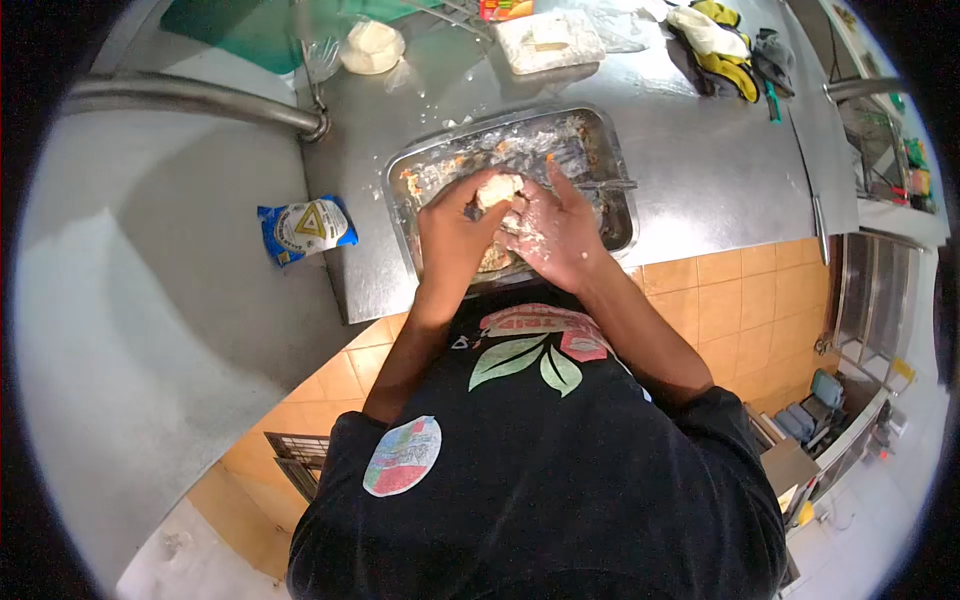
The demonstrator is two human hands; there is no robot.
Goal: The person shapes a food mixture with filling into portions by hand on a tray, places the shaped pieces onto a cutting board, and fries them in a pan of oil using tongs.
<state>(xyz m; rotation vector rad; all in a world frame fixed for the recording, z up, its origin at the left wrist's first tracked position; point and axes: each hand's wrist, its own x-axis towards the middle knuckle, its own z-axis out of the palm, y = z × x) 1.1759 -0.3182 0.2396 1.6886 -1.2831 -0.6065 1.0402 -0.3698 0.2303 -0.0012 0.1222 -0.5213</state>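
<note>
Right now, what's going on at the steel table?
A person in a black T-shirt works with bare hands over a rectangular metal tray with white and orange residue inside. The left hand holds a pale, dough-like lump; the right hand, palm open and smeared white, is close against it. A blue-and-white plastic packet lies to the tray's left.

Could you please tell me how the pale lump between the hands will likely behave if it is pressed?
The pale lump would probably give way rather than stay stiff, as its surface looks rough and uneven. It may crumble or stick, since pale bits cling to the right hand. It is likely light, being small beside the left hand.
</note>
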